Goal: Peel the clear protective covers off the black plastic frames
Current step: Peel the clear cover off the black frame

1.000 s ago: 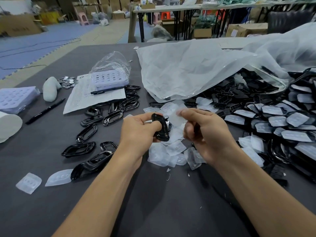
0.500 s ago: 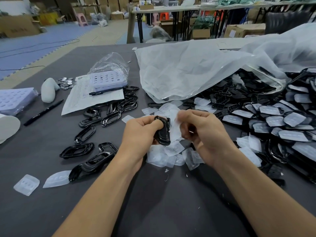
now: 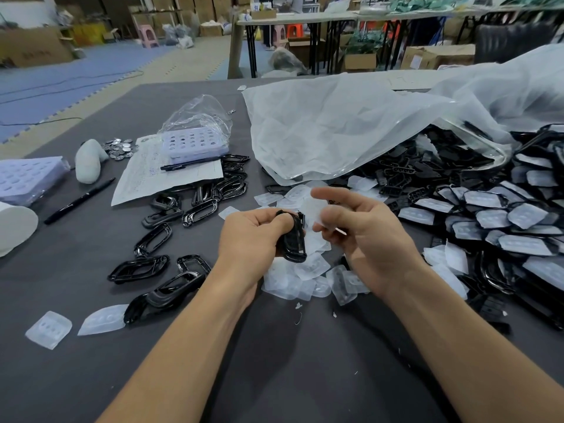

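Head view: left hand (image 3: 251,236) gripped a frame (image 3: 294,243). Right hand (image 3: 366,239) hovered just beside it, its grip unclear. Open table (image 3: 305,377) lay between the forearms.

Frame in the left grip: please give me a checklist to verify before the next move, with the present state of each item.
1. The left grip holds the frame, fingers curled round it: ok.
2. The cover is fully off the frame: cannot tell, it is blurred.
3. The right grip pinches the cover: cannot tell.
4. The peeled covers lie in a pile below the hands, a place for the drop: ok.
5. The bare frames lie to the left, a place for this one: ok.
6. The covered frames wait to the right: ok.
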